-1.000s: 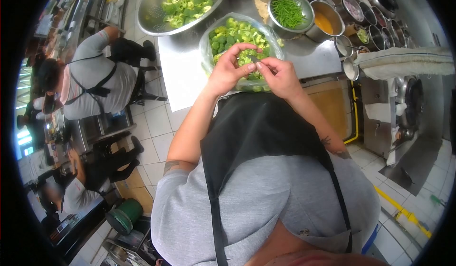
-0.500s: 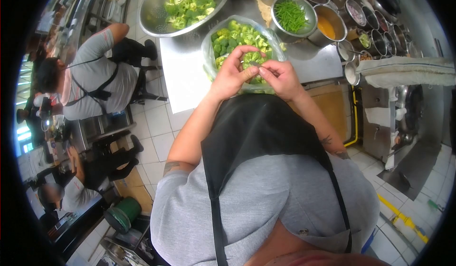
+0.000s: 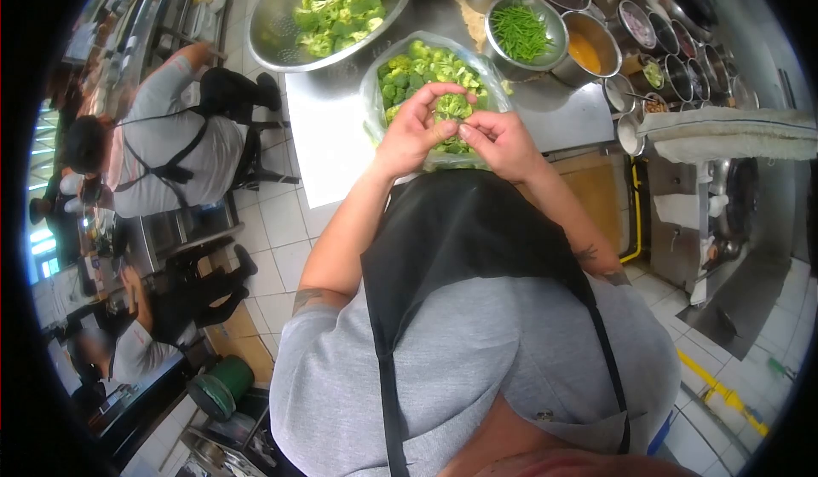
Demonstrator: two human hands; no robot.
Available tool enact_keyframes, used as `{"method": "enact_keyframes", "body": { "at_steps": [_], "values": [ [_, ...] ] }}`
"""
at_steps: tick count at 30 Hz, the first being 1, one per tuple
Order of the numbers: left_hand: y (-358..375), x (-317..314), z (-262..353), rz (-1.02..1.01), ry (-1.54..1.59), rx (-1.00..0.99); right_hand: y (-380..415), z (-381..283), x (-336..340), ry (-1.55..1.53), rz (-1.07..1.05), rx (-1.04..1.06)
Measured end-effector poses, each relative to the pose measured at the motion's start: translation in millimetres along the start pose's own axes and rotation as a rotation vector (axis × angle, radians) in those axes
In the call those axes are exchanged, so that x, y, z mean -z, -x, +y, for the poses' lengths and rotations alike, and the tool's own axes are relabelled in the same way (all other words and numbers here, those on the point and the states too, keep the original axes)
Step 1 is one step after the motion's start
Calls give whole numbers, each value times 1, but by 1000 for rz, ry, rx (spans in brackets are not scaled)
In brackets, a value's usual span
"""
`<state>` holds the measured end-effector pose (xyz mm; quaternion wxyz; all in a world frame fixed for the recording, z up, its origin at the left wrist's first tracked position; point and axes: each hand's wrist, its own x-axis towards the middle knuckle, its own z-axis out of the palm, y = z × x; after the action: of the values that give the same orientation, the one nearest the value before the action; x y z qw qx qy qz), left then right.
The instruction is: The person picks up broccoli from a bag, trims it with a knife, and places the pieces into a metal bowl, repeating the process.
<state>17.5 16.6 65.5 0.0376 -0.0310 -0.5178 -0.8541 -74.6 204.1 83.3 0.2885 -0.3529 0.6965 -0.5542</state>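
Observation:
A broccoli floret is held in the curled fingers of my left hand, over a clear plastic bag full of cut broccoli. From the other side my right hand meets it, thumb and forefinger pinched together by the floret's stem. Something small and dark shows between the fingertips; what it is I cannot make out. Beyond the bag, to the left, a large metal colander contains more broccoli florets.
Right of the bag stand a bowl of chopped green vegetables and a pot of orange liquid. Several small metal containers line the right side. A folded cloth hangs nearby. Two co-workers are at the left counter.
My fingertips have shifted slightly at the floret, and the dark piece between them shows less. The co-worker at upper left has moved an arm. Bag and colander stay put.

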Motion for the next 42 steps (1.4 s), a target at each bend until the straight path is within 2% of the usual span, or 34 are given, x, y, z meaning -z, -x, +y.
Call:
{"method": "enact_keyframes", "body": {
  "at_steps": [3, 6, 9, 15, 18, 21, 24, 27, 30, 33, 36, 39, 42],
  "values": [
    [0, 5, 3, -16, -46, -27, 0, 2, 2, 18, -5, 76],
    [2, 4, 10, 19, -96, 30, 0, -7, 1, -225, 63, -75],
    [1, -2, 18, 49, -242, 55, -1, -6, -2, -79, 124, -35],
    [5, -12, 36, 35, -267, 99, 7, -4, 2, 6, -19, 33],
    [6, -4, 33, 3, -469, 72, 8, -1, 2, 14, 3, 105],
    [6, -13, 32, 100, -198, -24, 10, -5, -1, -211, 62, -74],
    [6, 1, 23, 139, -296, -73, 2, 10, 3, 153, 284, -15],
    [10, 6, 30, 155, -430, 48, -2, 5, 8, 580, 286, -217],
    [9, 8, 27, 214, -448, 120, -1, 19, 6, 632, 320, -179],
    [12, 7, 20, 268, -583, 156, 1, 26, 0, 413, 449, 28],
    [11, -1, 10, 333, -430, 1, -4, 36, 1, 181, 381, 55],
    [8, 13, 11, 280, -488, 183, 1, 21, -2, 71, 309, 12],
    [4, 8, 4, 404, -12, 177, 2, 13, -3, 88, 253, -9]
  ]
}}
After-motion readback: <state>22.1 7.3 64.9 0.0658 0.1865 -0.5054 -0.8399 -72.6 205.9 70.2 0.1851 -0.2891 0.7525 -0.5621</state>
